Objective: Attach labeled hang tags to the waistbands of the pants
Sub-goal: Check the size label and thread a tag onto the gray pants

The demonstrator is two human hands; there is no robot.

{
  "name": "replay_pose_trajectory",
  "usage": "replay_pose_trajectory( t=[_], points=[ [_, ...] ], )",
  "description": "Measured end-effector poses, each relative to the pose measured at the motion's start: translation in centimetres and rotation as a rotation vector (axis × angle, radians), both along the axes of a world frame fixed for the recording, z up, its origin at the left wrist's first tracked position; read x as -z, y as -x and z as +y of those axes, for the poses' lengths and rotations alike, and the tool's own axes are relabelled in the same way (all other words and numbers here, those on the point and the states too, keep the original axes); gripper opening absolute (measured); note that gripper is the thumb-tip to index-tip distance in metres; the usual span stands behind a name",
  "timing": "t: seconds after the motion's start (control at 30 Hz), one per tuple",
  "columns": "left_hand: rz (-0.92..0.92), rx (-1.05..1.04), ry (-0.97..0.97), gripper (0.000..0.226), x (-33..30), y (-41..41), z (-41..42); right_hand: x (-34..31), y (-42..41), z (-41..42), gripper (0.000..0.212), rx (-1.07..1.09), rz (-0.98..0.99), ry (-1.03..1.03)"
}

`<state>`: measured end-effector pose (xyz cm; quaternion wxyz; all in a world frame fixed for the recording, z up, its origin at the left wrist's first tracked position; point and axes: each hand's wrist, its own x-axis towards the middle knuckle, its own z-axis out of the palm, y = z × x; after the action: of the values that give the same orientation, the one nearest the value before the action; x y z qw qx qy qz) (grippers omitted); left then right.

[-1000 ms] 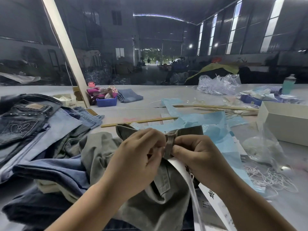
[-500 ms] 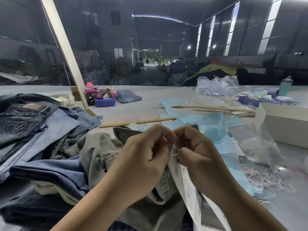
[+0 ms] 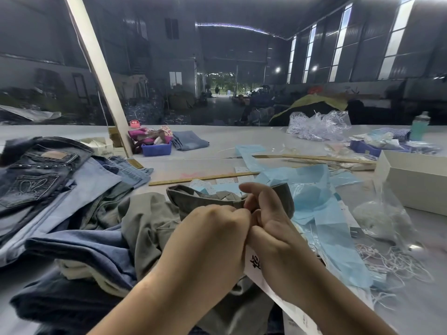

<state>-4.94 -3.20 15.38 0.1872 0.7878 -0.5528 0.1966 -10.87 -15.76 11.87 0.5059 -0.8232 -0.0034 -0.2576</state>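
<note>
Both hands bunched together at the near centre, over the waistband (image 3: 208,201) of the grey-green pants (image 3: 150,223). Left hand (image 3: 212,238) curled tight, fingertips pinching at the band's edge, probably to keep the fabric taut while the string goes through. Right hand (image 3: 268,228) curled too, thumb and lower fingers pinching right against the left's fingertips, index finger lifted clear above the band (what exactly sits in that pinch, string or loop, cannot be told). Hang tag (image 3: 256,262) dangling from under the right hand: a long white paper strip with a black printed mark, running down and to the right over the pants. Likely kept hanging so it stays out of the way of the knot. Waistband curved up like an open rim, inside facing the camera, raised just off the pile. Pants rumpled, lying on a heap of jeans (image 3: 72,247) spreading left. Loose white strings (image 3: 387,262) and blue paper (image 3: 333,233) to the right on the table (image 3: 254,139), within reach for the next pair.
</note>
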Motion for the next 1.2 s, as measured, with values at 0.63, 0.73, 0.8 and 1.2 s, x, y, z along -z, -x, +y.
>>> replay_pose_trajectory(
  t=[0.63,0.73,0.8,1.2],
  points=[
    [0.172,-0.019,0.185,0.011,2.0,-1.9,-0.1,-0.2,0.5,-0.2,0.037,0.071,-0.027,0.118],
    [0.165,-0.082,0.208,0.013,2.1,-2.3,0.0,-0.2,1.0,-0.9,0.023,0.111,0.039,0.189],
    [0.167,-0.085,0.216,0.013,2.2,-2.2,0.1,-0.1,1.3,-1.3,0.019,0.119,0.053,0.232],
    [0.191,-0.107,0.227,0.017,2.1,-2.9,0.5,-0.5,2.0,-2.9,0.016,-0.113,-0.006,-0.259]
  ],
)
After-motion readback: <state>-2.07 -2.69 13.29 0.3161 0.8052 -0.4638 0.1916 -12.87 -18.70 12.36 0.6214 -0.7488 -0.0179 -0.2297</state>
